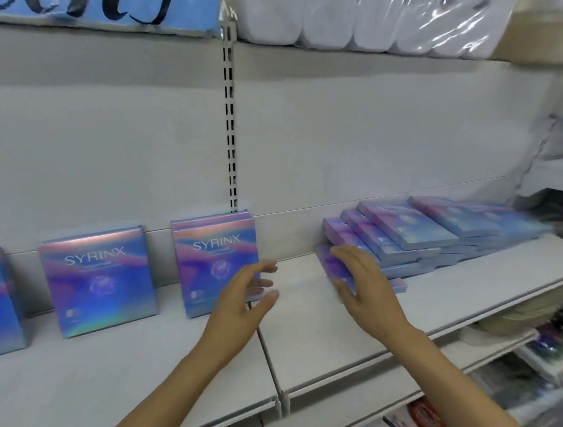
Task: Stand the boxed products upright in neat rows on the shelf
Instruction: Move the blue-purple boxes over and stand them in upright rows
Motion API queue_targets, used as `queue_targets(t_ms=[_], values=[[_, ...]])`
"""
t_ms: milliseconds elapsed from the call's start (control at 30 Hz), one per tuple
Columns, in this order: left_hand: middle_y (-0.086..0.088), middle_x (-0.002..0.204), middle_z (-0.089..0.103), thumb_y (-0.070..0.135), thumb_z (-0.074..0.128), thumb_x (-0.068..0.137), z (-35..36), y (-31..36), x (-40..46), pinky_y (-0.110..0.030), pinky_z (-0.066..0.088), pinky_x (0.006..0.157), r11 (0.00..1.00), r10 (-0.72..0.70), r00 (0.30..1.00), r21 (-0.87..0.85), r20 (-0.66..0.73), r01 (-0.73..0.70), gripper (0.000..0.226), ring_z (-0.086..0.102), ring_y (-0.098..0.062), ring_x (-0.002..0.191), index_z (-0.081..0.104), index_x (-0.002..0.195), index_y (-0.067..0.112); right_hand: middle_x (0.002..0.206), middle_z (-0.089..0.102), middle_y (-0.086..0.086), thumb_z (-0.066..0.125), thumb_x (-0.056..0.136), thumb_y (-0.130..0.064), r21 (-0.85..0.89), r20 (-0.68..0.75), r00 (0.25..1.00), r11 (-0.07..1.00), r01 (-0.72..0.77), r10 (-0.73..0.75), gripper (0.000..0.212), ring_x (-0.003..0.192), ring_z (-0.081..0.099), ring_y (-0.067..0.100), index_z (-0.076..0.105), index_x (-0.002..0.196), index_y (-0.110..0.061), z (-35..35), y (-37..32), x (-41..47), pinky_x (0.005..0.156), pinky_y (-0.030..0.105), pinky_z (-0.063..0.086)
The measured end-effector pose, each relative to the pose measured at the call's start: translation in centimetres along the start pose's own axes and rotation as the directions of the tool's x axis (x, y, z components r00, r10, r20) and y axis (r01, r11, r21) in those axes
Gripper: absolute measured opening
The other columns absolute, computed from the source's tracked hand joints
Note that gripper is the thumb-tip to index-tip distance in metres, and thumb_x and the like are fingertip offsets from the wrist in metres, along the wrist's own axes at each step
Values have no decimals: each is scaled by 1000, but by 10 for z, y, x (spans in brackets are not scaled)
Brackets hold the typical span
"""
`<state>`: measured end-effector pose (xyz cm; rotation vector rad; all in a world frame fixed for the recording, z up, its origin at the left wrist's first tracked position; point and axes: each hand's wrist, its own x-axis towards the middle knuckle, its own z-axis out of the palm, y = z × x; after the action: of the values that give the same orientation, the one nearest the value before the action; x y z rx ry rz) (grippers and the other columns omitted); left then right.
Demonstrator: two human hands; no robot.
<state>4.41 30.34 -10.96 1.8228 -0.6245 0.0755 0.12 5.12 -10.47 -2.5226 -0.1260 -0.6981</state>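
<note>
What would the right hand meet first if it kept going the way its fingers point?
The right hand points up and away toward the slumped pile of flat boxes. It would likely meet the nearest, lowest box, which its fingers already overlap; actual contact is unclear through the blur.

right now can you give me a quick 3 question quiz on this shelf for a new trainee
1. True or false: every box on the shelf is already standing upright.
2. Which hand is touching the flat pile of boxes? A) the left hand B) the right hand C) neither
3. Fill in: the shelf above, on the right, holds plastic-wrapped white ____.

Key
1. False. Three boxes stand upright on the left, such as the nearest upright box; the rest lie flat in a slanted pile on the right.
2. B. The right hand rests on the front box of the pile; the left hand is open, in front of the upright box.
3. rolls
</note>
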Motion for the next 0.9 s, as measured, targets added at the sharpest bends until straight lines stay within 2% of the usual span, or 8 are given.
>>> queue_targets(t_ms=[100, 267, 400, 533, 667, 733, 833, 900], values=[[20, 130, 62, 25, 67, 96, 52, 7, 32, -28, 55, 97, 988, -139, 986, -56, 92, 144, 42, 65, -2, 107, 53, 134, 37, 147, 50, 4, 64, 95, -11, -93, -32, 998, 994, 50, -53, 47, 141, 40, 18, 53, 141, -11, -26, 35, 3, 115, 31, 37], [12, 132, 60, 25, 63, 99, 122, 29, 80, -32, 55, 96, 945, -274, 958, -159, 83, 284, 38, 66, -11, 109, 51, 134, 32, 148, 49, 2, 67, 94, -20, -252, 55, 996, 964, 81, -69, 52, 138, 44, 20, 51, 143, -12, -51, 84, 11, 111, 31, 41], [6, 101, 71, 16, 61, 99, 154, 47, 103, -15, 53, 67, 908, -344, 939, -248, 18, 337, 13, 66, -6, 81, 70, 104, 23, 154, 43, 3, 67, 95, -29, -295, 114, 989, 947, 128, -98, 61, 142, 41, 23, 44, 148, -11, -52, 110, 14, 112, 33, 40], [-14, 96, 73, 10, 59, 99, 167, 57, 118, -12, 51, 63, 888, -382, 923, -293, -43, 354, 17, 64, -18, 86, 71, 108, 2, 150, 49, 8, 76, 87, -28, -330, 103, 985, 930, 162, -136, 67, 137, 48, 28, 48, 145, -8, -50, 124, 18, 109, 42, 47], [14, 92, 68, 3, 60, 97, 178, 69, 130, -3, 46, 56, 873, -408, 908, -330, -92, 359, 20, 68, 5, 74, 65, 98, 22, 147, 53, 9, 80, 83, -22, -353, 94, 971, 905, 238, -219, 68, 134, 53, 28, 51, 143, -6, -49, 134, 19, 105, 43, 50], [7, 106, 73, 7, 59, 98, 185, 68, 132, -7, 51, 66, 869, -424, 902, -320, -84, 378, 20, 71, 2, 87, 68, 110, 20, 148, 53, 8, 82, 80, -17, -351, 99, 963, 897, 269, -250, 72, 134, 53, 26, 51, 143, -6, -49, 138, 18, 106, 40, 49], [-2, 112, 75, 12, 62, 96, 194, 69, 130, -34, 57, 92, 871, -441, 890, -293, -115, 394, 24, 70, -25, 108, 69, 118, 15, 147, 54, 7, 85, 74, -11, -312, 91, 959, 907, 284, -269, 77, 134, 54, 25, 51, 143, -6, -49, 141, 18, 108, 38, 47], [-4, 105, 77, 4, 61, 93, 196, 73, 130, -36, 58, 89, 861, -437, 883, -363, -172, 356, 23, 72, -26, 103, 71, 111, 13, 148, 53, 7, 82, 76, -7, -249, 87, 959, 927, 282, -269, 74, 135, 52, 25, 51, 143, -5, -50, 140, 18, 109, 39, 47]])
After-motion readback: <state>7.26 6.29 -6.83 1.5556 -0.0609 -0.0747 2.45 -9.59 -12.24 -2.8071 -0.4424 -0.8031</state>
